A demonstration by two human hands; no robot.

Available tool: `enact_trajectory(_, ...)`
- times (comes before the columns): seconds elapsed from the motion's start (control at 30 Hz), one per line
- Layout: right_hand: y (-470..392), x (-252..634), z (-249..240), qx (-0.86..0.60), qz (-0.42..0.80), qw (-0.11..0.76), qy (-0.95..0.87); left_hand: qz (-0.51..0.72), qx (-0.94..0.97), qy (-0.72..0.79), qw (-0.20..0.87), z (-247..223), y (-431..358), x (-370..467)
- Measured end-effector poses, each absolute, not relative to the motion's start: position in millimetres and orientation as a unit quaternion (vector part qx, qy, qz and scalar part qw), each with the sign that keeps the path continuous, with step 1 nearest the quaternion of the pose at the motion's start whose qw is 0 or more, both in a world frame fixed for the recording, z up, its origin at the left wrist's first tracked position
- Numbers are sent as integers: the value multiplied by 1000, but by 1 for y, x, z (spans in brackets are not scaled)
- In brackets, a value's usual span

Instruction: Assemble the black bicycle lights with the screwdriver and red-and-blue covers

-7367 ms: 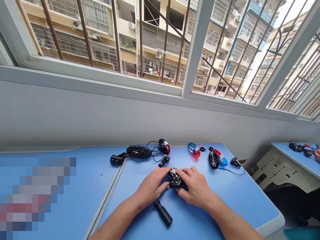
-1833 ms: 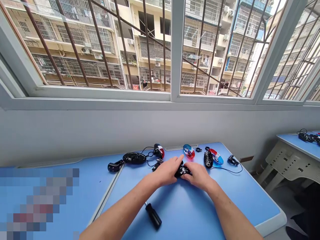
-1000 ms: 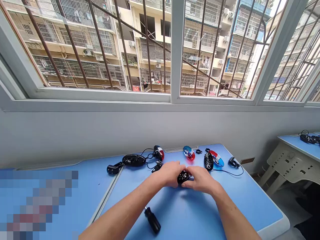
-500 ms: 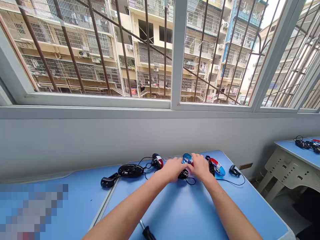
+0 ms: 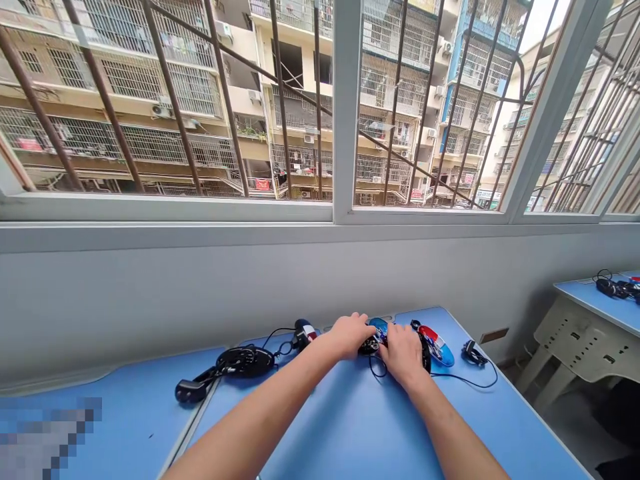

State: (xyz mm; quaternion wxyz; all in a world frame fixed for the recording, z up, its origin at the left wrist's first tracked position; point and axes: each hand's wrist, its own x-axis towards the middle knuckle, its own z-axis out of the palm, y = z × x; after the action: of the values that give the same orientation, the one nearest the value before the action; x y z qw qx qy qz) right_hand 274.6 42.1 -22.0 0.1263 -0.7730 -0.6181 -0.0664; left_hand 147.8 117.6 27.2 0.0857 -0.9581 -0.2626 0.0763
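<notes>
As we reach over the blue desk (image 5: 340, 427), the small black part (image 5: 369, 346) is between our left hand (image 5: 350, 335) and our right hand (image 5: 404, 351), just beside a shiny blue cover (image 5: 379, 325). Our fingers are half bent on both hands; we cannot tell if they grip anything.

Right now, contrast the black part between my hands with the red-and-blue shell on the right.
The black part is dark; the shell is red and blue. The black part is between the left hand and right hand, partly hidden; the shell lies right of both, mostly uncovered.
</notes>
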Motion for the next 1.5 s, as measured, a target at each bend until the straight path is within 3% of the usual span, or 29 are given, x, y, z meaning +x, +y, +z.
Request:
enact_trajectory(0.6,39,284,-13,-769,-82,119,-622,65,-962,-249,89,20,130,160)
enact_trajectory(1.27,36,272,-21,-679,-84,196,-702,37,-950,-309,6,20,135,147)
enact_trajectory(1.5,35,271,-22,-662,-102,227,-706,-19,-955,-297,8,48,120,127)
